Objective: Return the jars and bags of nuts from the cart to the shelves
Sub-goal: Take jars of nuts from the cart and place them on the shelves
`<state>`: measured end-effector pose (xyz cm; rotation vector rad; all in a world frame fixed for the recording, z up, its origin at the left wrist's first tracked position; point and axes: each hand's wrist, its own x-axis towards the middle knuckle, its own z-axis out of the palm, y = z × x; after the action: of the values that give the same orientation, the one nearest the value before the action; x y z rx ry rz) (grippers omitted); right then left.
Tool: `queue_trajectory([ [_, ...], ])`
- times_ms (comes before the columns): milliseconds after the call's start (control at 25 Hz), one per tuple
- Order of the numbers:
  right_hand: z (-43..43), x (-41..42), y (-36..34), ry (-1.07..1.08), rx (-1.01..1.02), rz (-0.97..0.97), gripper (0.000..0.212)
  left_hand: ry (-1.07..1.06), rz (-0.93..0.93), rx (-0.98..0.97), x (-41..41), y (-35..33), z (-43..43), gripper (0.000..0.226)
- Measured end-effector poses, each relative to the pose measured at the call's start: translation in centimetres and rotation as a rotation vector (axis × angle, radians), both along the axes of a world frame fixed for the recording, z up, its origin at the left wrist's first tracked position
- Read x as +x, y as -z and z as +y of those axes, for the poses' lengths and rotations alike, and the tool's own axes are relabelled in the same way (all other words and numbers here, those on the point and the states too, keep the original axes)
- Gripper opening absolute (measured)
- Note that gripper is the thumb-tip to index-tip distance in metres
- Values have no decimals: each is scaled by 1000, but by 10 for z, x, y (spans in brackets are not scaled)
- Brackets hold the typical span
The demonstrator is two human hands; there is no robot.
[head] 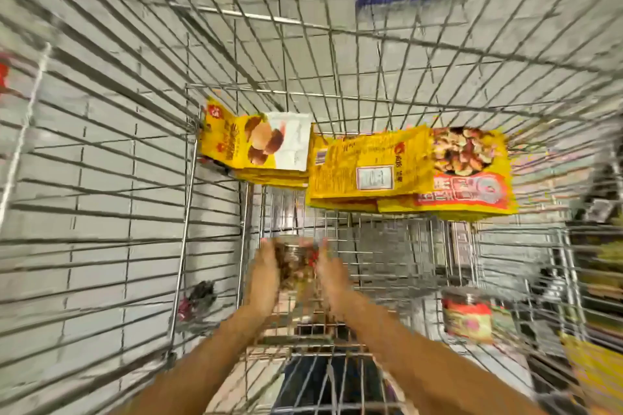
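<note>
As left hand [264,276] flanks jar [292,263], right hand [332,274] sits opposite.

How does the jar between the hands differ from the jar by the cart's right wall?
The held jar is pressed between the left hand and right hand; the right-side jar rests untouched on the cart floor. The held jar is mostly covered and blurred; the right-side jar shows a red-yellow label. Both are in the cart.

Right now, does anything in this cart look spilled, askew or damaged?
No spill shows. The top bag of the far left stack sits askew, its left edge riding up the cart wall. Blur hides the condition of the held jar.
</note>
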<state>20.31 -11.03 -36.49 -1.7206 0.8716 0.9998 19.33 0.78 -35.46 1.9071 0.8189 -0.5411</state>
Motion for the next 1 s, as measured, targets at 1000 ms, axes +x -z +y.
queue_trajectory([
  [1000,-183,-20,-234,850,175,-475,59,317,-361,-480,15,-232,-197,52],
])
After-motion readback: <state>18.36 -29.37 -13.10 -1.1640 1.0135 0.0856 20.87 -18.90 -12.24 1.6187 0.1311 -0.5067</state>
